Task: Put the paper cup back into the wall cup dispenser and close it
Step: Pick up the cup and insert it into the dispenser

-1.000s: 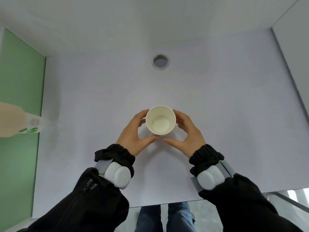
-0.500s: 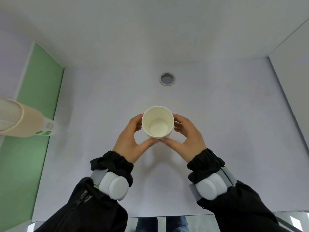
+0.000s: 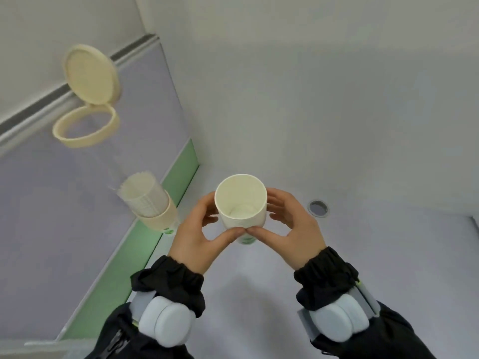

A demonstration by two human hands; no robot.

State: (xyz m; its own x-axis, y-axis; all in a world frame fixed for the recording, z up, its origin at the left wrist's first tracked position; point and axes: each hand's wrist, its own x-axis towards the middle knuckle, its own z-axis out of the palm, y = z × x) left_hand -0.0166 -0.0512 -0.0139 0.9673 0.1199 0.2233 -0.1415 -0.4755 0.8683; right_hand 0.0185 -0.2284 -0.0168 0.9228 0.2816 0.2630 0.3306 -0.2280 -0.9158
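Paper cup (image 3: 241,200) gripped between left hand (image 3: 199,239) and right hand (image 3: 293,231), right of the wall cup dispenser (image 3: 103,141). Carrying step; next, up into its open top ring, under the raised lid (image 3: 89,73).

I see paper cup (image 3: 241,200) lifted off table (image 3: 363,255), tilted. View swung left: wall cup dispenser (image 3: 145,198) w/ open lid (image 3: 89,73) now visible.

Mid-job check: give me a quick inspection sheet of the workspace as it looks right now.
Surface: pale table, bare apart from a round grommet hole.
Job's things: paper cup upright, empty; wall dispenser on the left, stack of cups inside, lid flipped open above its top ring.
Clutter: nothing seen.
Grippers: left hand and right hand both hold the cup.
Cables: nothing seen.
Surroundings: green panel, white walls.
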